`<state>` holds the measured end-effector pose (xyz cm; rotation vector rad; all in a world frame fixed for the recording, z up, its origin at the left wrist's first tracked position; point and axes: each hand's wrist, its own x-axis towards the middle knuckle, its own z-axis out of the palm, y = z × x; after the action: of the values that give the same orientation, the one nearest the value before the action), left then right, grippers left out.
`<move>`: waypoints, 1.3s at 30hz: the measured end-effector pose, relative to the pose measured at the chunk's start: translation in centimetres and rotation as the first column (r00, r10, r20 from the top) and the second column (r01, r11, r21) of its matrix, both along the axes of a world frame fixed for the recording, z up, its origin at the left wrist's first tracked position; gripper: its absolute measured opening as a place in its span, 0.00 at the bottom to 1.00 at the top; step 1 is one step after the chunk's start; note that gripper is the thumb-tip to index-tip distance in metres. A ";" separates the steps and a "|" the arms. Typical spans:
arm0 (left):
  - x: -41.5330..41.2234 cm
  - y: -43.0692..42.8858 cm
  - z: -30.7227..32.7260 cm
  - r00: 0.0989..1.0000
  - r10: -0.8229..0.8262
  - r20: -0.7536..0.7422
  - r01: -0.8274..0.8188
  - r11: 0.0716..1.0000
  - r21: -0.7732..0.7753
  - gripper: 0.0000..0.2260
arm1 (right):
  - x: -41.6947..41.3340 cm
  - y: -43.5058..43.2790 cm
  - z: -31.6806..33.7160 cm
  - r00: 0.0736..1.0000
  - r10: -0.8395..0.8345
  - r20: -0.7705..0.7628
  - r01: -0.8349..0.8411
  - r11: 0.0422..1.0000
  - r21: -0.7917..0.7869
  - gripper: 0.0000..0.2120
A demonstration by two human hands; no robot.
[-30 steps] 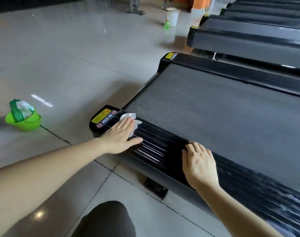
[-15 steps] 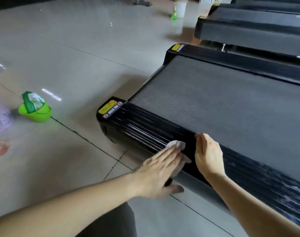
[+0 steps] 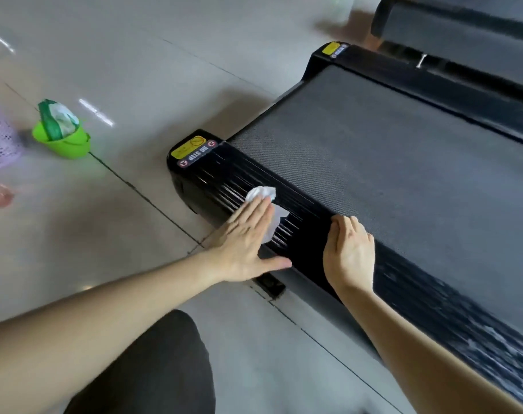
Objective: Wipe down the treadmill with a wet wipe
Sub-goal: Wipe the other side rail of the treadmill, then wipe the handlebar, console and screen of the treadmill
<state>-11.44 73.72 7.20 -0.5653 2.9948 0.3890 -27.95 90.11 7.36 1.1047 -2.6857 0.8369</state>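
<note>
— Where's the wipe?

— Under my left hand (image 3: 248, 237). I press the wet wipe (image 3: 267, 209) flat on the treadmill (image 3: 403, 174), on its black ribbed side rail, fingers straight and together, thumb spread wide.

— And your other hand?

— My right hand (image 3: 348, 252) rests on the same rail just right of the wipe, fingers bent over the belt's edge, holding nothing. Well left of both hands, a green bucket (image 3: 66, 143) sits on the floor.

Left hand (image 3: 245, 243): laid flat, fingers straight and together, thumb spread out, arm stretched forward.
Right hand (image 3: 348, 252): palm down, fingers bent over an edge.
</note>
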 end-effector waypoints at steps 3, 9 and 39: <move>-0.8 4.7 -0.7 0.983 -0.063 -0.171 0.067 0.998 0.012 0.48 | 0.4 0.1 0.2 0.997 -0.008 0.074 0.007 1.000 0.015 0.14; 0.3 10.0 4.6 0.913 -0.004 -0.408 0.158 0.925 0.345 0.18 | 0.8 0.5 5.5 0.919 -0.002 0.394 -0.137 0.936 0.325 0.19; 6.6 -0.7 65.2 0.757 0.626 -0.186 -0.110 0.404 0.908 0.06 | 13.2 -2.5 67.5 0.604 0.002 0.797 0.305 0.923 -0.234 0.03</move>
<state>-4.85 73.05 72.36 -1.1317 2.3927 2.2476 -14.80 87.65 74.81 0.4233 -2.9589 2.0774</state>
